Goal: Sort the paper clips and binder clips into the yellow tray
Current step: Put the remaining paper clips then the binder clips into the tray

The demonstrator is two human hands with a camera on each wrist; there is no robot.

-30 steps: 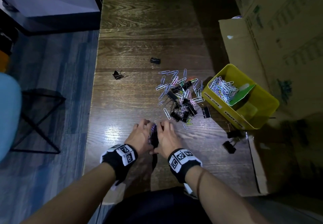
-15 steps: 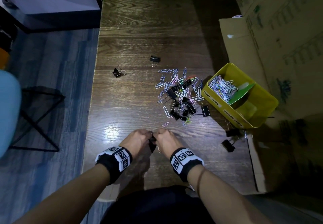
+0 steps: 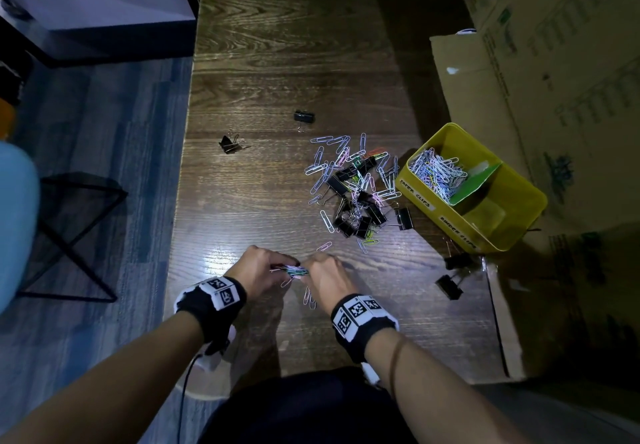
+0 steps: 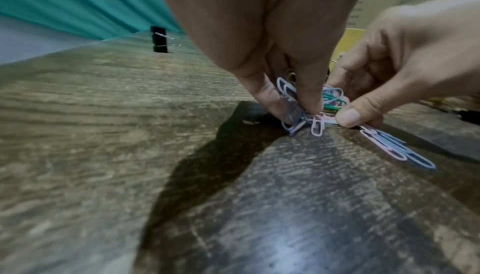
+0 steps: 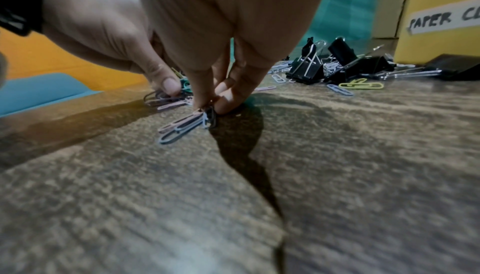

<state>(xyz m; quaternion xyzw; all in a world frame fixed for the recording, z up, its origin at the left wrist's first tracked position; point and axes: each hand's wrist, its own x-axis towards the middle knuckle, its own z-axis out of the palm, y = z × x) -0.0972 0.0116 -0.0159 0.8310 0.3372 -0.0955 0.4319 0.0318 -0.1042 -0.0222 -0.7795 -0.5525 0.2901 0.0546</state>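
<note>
Both hands meet near the table's front edge over a small bundle of coloured paper clips (image 3: pixel 294 271). My left hand (image 3: pixel 266 270) pinches one end of the bundle (image 4: pixel 332 97) between thumb and fingers (image 4: pixel 311 104). My right hand (image 3: pixel 322 270) pinches the other end, and a few pink and blue clips (image 5: pixel 182 128) stick out flat on the wood below it. A mixed pile of paper clips and black binder clips (image 3: pixel 356 194) lies beyond the hands. The yellow tray (image 3: pixel 436 215) stands at the right; its far compartment holds several paper clips (image 3: pixel 436 173).
Single black binder clips lie apart: one at the far middle (image 3: pixel 304 117), one near the left edge (image 3: pixel 228 144), two beside the tray's near corner (image 3: pixel 453 274). Cardboard boxes (image 3: pixel 554 80) stand along the right side. The table's left edge (image 3: pixel 180 201) drops to the floor.
The fingers of both hands have curled in from lying over the clips to pinching them into a bundle. A few clips now lie loose on the wood under the right hand.
</note>
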